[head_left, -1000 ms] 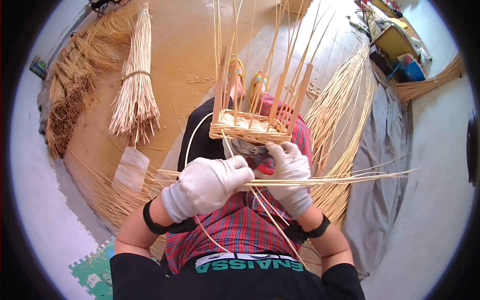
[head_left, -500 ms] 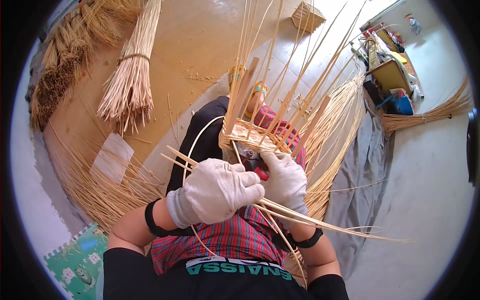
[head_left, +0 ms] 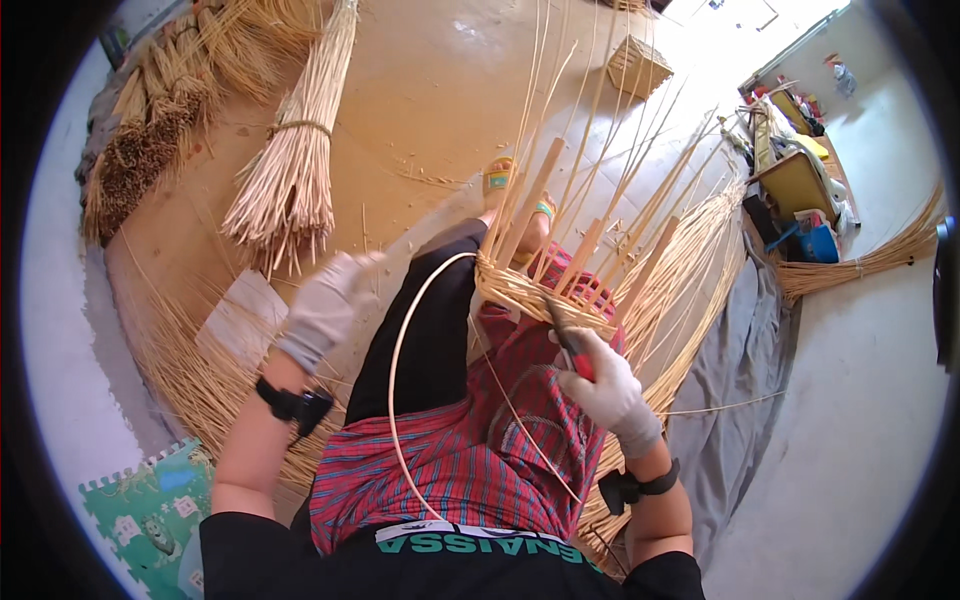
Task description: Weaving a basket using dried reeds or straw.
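A part-woven basket [head_left: 530,296] rests at my knees with tall upright canes and flat wooden stakes [head_left: 530,195]. A pale cane [head_left: 398,380] curves from its left corner down across my lap. My gloved left hand [head_left: 325,305] is out to the left, away from the basket, slightly blurred, fingers apart and holding nothing visible. Just below the basket's front rim, my gloved right hand [head_left: 603,390] grips red-handled cutters [head_left: 578,358], their dark blades pointing up at the weave.
Tied cane bundles [head_left: 285,190] lie at the left, long loose strands [head_left: 690,250] at the right beside a grey cloth [head_left: 720,400]. A small woven basket [head_left: 637,68] stands at the back. Cluttered shelves [head_left: 795,180] line the right wall; a green foam mat [head_left: 140,510] is lower left.
My left hand has let go of the held strands and swung left and up. My right hand and the basket have shifted right, with more of the cutters showing.
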`<state>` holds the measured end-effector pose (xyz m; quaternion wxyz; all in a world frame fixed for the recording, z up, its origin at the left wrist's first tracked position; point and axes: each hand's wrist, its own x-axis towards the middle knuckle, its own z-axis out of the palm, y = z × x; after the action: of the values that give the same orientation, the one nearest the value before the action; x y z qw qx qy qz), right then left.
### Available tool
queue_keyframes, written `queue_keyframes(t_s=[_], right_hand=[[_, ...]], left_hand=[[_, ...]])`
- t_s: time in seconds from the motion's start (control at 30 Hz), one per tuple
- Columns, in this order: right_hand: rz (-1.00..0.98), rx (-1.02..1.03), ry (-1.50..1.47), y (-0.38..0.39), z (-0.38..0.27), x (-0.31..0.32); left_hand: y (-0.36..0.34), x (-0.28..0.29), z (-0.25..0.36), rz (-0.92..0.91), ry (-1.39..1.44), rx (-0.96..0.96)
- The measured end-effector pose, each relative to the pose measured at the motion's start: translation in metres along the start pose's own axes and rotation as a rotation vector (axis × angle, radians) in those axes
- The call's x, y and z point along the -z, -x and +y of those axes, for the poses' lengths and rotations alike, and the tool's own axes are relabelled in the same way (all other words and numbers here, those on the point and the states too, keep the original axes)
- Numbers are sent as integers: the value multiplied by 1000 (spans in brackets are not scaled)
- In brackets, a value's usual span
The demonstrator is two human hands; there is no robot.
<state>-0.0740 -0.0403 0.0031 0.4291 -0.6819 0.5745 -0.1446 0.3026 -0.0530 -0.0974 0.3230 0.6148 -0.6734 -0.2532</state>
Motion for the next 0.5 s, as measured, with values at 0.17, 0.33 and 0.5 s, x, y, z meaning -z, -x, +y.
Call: queue_keyframes(t_s=[0.17,0.33,0.5], right_hand=[[56,-97,-597,-18,8,11],[162,-60,-680,-58,49,4],[387,-238,-1193,-49,119,23]], left_hand=[[-46,-60,66,-99,-9,-106],[-116,-105,82,-30,249,-137],[-131,-115,158,-224,53,-409]])
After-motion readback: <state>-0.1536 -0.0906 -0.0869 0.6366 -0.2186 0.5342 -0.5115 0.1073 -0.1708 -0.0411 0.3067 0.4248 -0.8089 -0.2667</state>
